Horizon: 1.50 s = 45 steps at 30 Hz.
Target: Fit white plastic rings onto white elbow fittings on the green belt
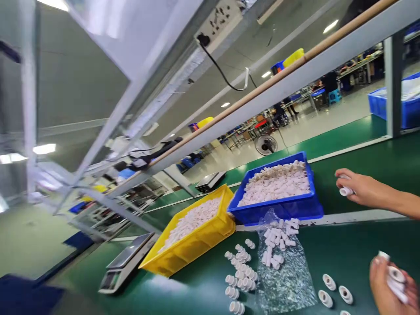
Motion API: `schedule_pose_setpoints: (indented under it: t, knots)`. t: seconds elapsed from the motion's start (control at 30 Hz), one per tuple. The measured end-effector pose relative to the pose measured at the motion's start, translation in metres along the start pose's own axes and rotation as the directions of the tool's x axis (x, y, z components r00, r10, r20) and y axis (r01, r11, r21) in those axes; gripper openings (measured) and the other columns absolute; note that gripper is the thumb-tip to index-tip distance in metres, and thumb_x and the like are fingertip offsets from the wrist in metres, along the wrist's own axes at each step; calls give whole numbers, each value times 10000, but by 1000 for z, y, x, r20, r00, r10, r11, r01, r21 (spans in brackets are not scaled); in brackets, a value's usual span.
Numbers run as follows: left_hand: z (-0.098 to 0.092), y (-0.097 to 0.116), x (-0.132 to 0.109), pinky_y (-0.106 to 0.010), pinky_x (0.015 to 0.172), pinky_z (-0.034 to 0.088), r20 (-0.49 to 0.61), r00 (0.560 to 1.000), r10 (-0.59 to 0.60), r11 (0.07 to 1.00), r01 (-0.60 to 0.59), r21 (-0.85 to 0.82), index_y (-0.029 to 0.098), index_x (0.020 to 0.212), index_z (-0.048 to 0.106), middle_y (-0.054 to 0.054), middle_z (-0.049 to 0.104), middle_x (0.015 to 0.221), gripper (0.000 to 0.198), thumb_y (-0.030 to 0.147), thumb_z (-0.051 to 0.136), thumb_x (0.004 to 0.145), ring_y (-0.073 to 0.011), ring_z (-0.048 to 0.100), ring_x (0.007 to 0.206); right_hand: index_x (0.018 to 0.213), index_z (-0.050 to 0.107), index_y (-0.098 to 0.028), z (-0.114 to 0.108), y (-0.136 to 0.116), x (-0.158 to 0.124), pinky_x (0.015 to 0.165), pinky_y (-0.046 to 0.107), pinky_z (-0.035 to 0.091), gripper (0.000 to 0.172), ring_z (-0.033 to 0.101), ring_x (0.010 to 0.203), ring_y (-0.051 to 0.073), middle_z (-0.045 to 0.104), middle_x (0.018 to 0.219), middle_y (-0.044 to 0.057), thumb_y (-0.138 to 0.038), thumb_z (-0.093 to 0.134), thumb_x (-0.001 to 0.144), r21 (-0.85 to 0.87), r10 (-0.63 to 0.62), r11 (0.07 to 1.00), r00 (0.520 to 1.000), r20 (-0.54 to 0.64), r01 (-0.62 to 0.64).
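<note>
1. Your left hand (pixel 382 285) closes around white fittings (pixel 397 274).
2. Your right hand (pixel 368 189) pinches a small piece (pixel 346 191).
3. Clustered fittings (pixel 241 274) on the worktop (pixel 354 249) appear done; loose pieces (pixel 278 236) on the plastic bag (pixel 288 284) appear left.

Crinkled, glossy plastic bag (pixel 285 286); fittings (pixel 240 275) (probably plastic) look smooth.

Green bench (pixel 354 249): scale (pixel 129 258) at left, yellow bin (pixel 200 247) beside it, blue bin (pixel 278 214) to the right; near side, clear plastic bag (pixel 285 286), white fittings (pixel 241 274) standing left and right of it.
</note>
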<state>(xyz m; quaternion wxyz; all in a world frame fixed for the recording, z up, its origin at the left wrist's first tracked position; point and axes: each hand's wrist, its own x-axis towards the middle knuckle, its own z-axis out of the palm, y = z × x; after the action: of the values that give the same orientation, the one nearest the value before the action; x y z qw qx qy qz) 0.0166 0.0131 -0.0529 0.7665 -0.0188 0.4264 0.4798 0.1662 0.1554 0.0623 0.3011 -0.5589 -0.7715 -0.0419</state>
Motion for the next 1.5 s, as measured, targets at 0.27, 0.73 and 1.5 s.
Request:
schedule_pose_setpoints:
  t: [0.27, 0.73, 1.5]
  knots:
    - [21, 19, -16, -136, 422, 419, 65, 998, -24, 990, 15, 139, 120, 894, 626, 0, 582, 694, 223, 214, 780, 763, -69, 556, 514, 988, 669, -238, 25, 45, -211, 677, 443, 558, 267, 624, 940, 300, 512, 1464, 74, -191, 461, 828, -257, 190, 952, 979, 77, -164]
    - [20, 22, -20, -157, 429, 426, 174, 982, -75, 971, 32, 238, 96, 894, 664, 8, 542, 646, 218, 290, 649, 796, -71, 515, 503, 1270, 638, -249, 20, 27, -228, 1111, 620, 315, 457, 414, 1370, 406, 580, 1420, 31, -496, 552, 895, -184, 293, 936, 954, -58, -299]
    - [20, 11, -23, -130, 367, 289, 284, 958, -36, 895, -95, 435, 149, 827, 537, 27, 540, 643, 551, 540, 866, 619, -51, 461, 506, 1134, 679, -220, -14, 67, -252, 877, 462, 519, 480, 643, 987, 304, 702, 1138, 99, -590, 487, 895, 319, 736, 672, 649, -191, -668]
